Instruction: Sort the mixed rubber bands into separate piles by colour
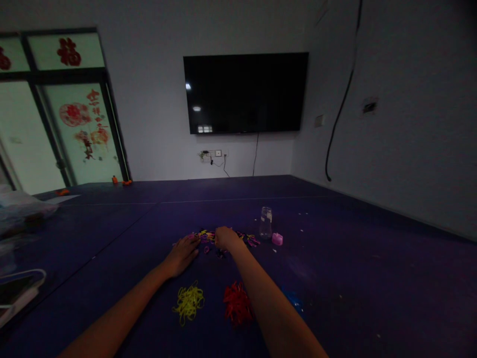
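A long heap of mixed-colour rubber bands [206, 237] lies across the purple surface in front of me. My left hand [182, 255] rests palm down at the heap's left end, fingers stretched out. Over the middle of the heap, my right hand [225, 238] has its fingers bent together; whatever they pinch is hidden. Closer to me sit a loose pile of yellow rubber bands [189, 302] and a pile of red ones [237, 301]. A blue pile [295, 301] shows partly behind my right forearm.
Right of the heap stands a clear bottle [265, 226], with a pink cap [277, 239] beside it. White scraps [301, 230] are scattered further right. Plastic bags [22, 209] and a white-rimmed object [26, 293] lie at the left edge. A television [246, 94] hangs on the far wall.
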